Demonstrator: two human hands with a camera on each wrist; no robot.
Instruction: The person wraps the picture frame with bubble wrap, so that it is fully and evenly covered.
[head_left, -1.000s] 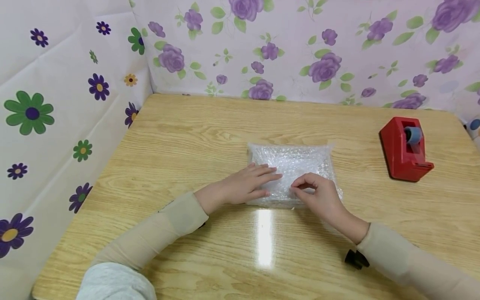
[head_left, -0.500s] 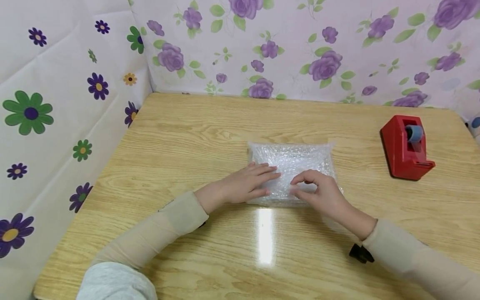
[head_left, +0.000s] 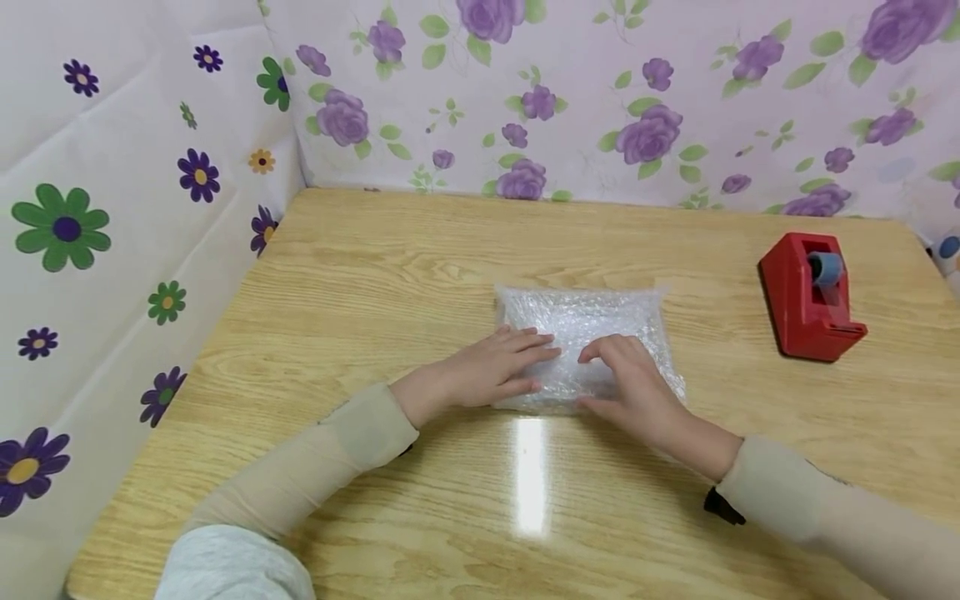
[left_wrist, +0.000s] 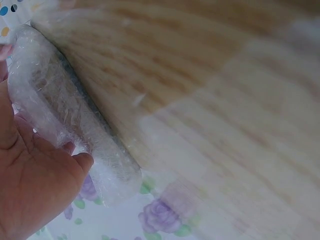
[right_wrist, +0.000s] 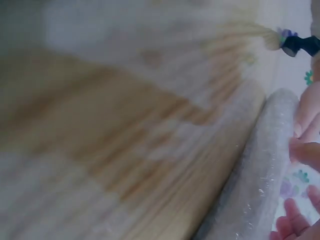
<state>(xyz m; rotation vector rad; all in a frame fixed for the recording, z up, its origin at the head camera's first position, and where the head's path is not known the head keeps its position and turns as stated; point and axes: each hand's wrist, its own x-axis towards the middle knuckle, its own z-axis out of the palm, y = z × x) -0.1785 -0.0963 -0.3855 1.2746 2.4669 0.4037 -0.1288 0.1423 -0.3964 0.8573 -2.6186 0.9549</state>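
A flat package wrapped in bubble wrap (head_left: 618,312) lies on the wooden table. My left hand (head_left: 495,368) rests on its left part with the fingers spread. In the left wrist view, that hand's thumb (left_wrist: 82,161) lies along the near edge of the bubble wrap. My right hand (head_left: 639,393) is at the package's near right part, thumb and index finger apart, nothing seen between them. The right wrist view shows the right thumb (right_wrist: 306,151) at the wrap and its other fingers (right_wrist: 295,217) loosely bent.
A red tape dispenser (head_left: 806,300) with a roll of tape (head_left: 828,268) stands at the right side of the wooden table (head_left: 390,275). Floral sheets (head_left: 570,100) hang behind the table and at its left.
The right thumb and index finger, close together earlier, have spread apart over the package. My left hand and the package have stayed in place.
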